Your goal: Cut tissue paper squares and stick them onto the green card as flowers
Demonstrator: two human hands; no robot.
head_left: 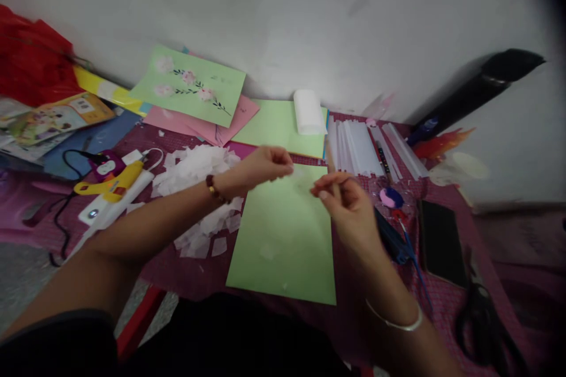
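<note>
Over the top of a light green paper sheet (287,235), my left hand (260,171) is closed in a pinch. At its fingertips shows a blurred, pale scrap (299,171) that looks like thin white paper. My right hand (349,206) is closed to the right, above the sheet's edge, with a short tan stick (336,192) between thumb and fingers. The two hands are apart. A heap of white paper squares (198,171) lies left of the sheet, partly under my left forearm.
A green card with pink blossoms (190,85) leans at the back. A white roll (308,112) and white strips (356,147) lie behind. At left is a yellow glue gun (117,182); at right, a dark phone (442,241) and black scissors (481,318).
</note>
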